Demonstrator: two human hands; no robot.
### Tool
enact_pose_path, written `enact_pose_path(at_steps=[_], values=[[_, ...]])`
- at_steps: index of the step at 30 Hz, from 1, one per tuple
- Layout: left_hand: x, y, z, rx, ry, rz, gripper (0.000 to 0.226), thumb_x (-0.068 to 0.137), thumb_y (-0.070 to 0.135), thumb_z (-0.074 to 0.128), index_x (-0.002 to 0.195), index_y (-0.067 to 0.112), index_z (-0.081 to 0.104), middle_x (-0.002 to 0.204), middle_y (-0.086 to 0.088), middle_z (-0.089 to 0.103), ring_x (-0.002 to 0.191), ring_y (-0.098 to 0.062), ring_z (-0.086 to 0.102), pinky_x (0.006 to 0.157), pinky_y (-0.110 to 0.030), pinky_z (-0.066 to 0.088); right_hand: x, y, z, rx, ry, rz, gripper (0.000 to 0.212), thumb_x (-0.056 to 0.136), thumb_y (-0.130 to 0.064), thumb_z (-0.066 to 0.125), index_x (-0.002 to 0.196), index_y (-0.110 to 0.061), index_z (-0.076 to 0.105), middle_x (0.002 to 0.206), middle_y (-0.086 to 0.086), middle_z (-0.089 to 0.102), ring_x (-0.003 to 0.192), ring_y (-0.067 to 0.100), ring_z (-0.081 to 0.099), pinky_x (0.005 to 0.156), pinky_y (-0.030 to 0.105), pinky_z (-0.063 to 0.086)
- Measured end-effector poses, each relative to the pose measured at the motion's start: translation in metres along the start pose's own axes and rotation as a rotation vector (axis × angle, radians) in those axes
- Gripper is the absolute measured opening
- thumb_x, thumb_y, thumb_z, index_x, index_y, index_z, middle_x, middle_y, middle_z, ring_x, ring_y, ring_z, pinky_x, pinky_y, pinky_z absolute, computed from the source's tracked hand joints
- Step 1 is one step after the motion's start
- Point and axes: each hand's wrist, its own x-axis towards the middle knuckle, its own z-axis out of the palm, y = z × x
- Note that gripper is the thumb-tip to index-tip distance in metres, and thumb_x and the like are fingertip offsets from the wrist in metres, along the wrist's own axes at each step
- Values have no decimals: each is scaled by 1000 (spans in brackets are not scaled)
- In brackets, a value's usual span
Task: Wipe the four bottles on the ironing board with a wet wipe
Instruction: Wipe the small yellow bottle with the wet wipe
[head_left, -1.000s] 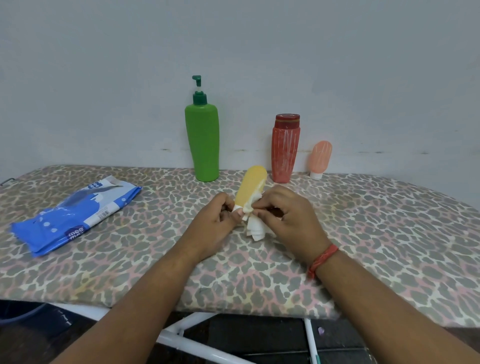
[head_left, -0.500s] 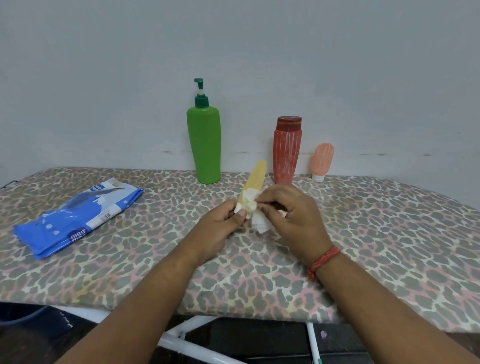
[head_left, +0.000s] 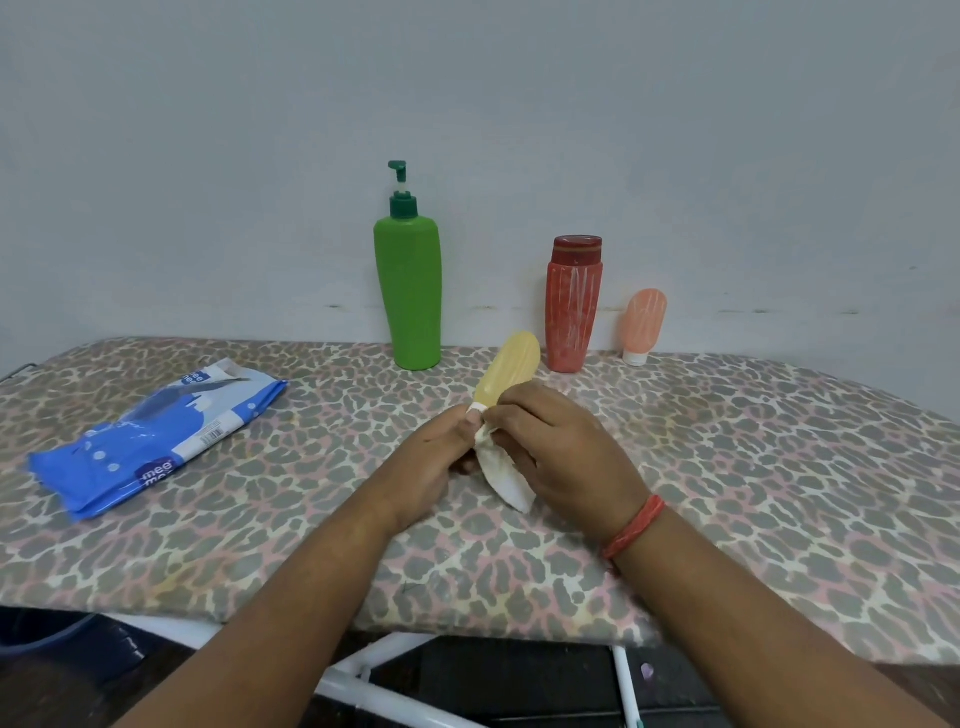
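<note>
Yellow bottle (head_left: 508, 368) held up over the middle of the ironing board (head_left: 727, 441), tilted, cap end down. Left hand (head_left: 441, 457) pinching the cap end. Right hand (head_left: 561, 447) curled round the white wet wipe (head_left: 501, 475), pressing it on the bottle. By the far edge: green pump bottle (head_left: 409, 296), red bottle (head_left: 572, 306), small peach bottle (head_left: 644, 325). Blue wipes pack (head_left: 150, 436) lying near the left end.

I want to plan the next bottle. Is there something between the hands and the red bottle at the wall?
Nothing visible blocks it. The red bottle stands just beyond the right hand. Only the yellow bottle, held in both hands with the wet wipe, points that way, ending short of it.
</note>
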Motion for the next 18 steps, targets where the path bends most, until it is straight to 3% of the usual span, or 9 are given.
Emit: enact_pose_path(at_steps=[3,7,10,13,15,18], values=[[1,-1,0,-44,27,-12,35,108,27,32,94,12,61,76,2,58,70,-7,51,70,-12,45,-1,6,-6,29,97,88,8,88,-4,64,94,-1,70,97,10,65,87,22,60,75,35,52],[3,-3,-1,-40,-23,-53,34,107,26,33,103,8,61,79,-2,56,72,-11,47,72,-14,43,-2,18,-18,25,369,367,11,87,2,68,98,-2,70,102,7,62,92,10,55,86,16,46],[3,-1,0,-28,-36,-56,33,107,28,35,99,6,59,73,1,55,70,-12,47,73,-21,41,0,17,-10,60,204,300,18,91,-3,64,108,-2,70,110,9,62,101,13,55,95,13,40],[2,2,-2,-17,1,-59,43,107,29,33,102,-6,57,68,4,56,68,-11,47,75,-26,41,-1,13,-2,29,24,164,29,94,-6,60,122,-2,65,121,12,60,110,24,56,98,29,45],[1,2,-2,-3,7,-77,48,107,30,31,105,-11,56,66,6,55,68,-11,47,76,-25,42,-1,11,-3,-18,9,127,31,93,-2,59,124,0,64,123,13,60,111,28,57,96,34,48],[1,5,-1,41,4,-96,42,107,29,32,100,-3,58,61,10,52,63,-10,45,63,-12,41,-1,8,-4,-63,40,87,28,87,6,66,114,0,68,114,13,66,103,29,61,89,37,51]])
